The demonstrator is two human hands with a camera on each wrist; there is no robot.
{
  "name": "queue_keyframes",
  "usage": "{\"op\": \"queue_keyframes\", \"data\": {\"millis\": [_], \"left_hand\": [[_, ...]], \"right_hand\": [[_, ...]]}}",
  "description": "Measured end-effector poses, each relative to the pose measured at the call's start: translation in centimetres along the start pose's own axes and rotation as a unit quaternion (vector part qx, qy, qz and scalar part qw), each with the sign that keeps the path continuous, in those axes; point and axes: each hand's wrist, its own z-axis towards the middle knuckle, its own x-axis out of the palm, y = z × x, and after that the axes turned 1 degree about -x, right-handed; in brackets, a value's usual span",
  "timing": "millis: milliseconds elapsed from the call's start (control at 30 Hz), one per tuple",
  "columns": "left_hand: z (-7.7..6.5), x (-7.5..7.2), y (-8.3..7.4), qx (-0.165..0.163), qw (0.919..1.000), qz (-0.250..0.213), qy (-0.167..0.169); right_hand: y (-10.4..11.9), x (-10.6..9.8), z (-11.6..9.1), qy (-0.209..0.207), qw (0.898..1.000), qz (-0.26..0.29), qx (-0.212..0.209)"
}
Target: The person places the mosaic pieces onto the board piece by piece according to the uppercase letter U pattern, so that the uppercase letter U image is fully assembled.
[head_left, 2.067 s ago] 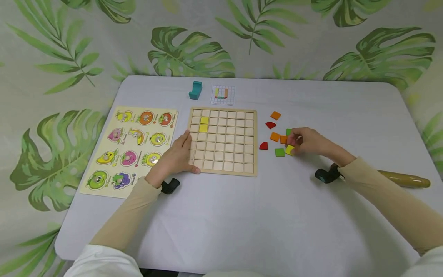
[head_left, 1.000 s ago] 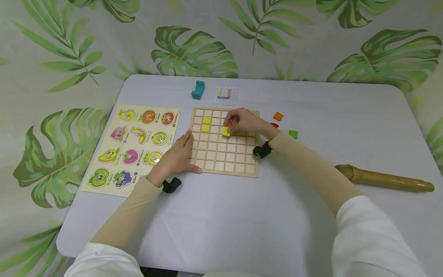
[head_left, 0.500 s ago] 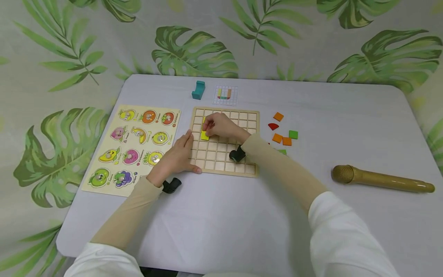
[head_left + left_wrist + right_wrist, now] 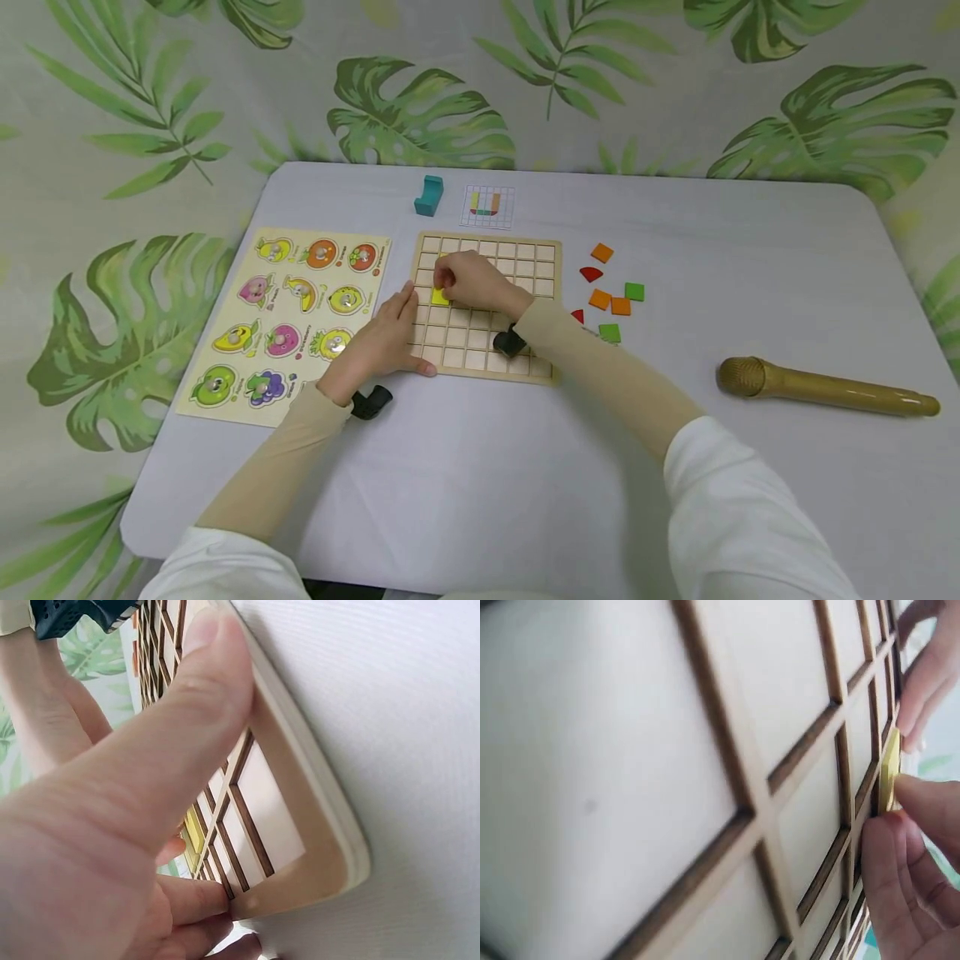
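My right hand [image 4: 474, 279] pinches a yellow square tile [image 4: 889, 772] between thumb and fingers, low over the left side of the wooden grid board [image 4: 457, 337]. In the right wrist view the tile stands tilted at the grid. Part of a yellow tile [image 4: 444, 257] shows above the hand; the rest of that column is hidden. My left hand [image 4: 381, 337] rests against the board's near left corner. Its thumb [image 4: 202, 682] lies along the front frame and its extended fingers touch the left side.
Orange tiles [image 4: 602, 252], green tiles [image 4: 610, 333] and red quarter-round pieces [image 4: 591, 274] lie right of the board. A fruit puzzle [image 4: 247, 325] lies at left. Behind are a pattern card [image 4: 487, 218] and a teal block [image 4: 429, 197]. A gold microphone [image 4: 832, 389] lies at right.
My right hand has picked up a yellow tile from the loose pieces and carried it left to the board, below the other yellow tiles. The left hand has stayed at the corner.
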Motion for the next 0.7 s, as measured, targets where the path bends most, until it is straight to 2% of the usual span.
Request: {"op": "queue_keyframes", "data": {"millis": [200, 500, 700], "left_hand": [[0.2, 0.1, 0.1, -0.006, 0.9999, 0.011, 0.005], [0.3, 0.1, -0.1, -0.012, 0.9999, 0.010, 0.004], [0.3, 0.1, -0.2, -0.010, 0.9999, 0.013, 0.000]], "right_hand": [[-1.5, -1.2, -1.2, -0.024, 0.995, 0.100, 0.013], [-5.3, -5.7, -5.1, -0.054, 0.979, 0.186, 0.054], [-8.8, -8.7, -8.1, -0.072, 0.966, 0.224, 0.108]]}}
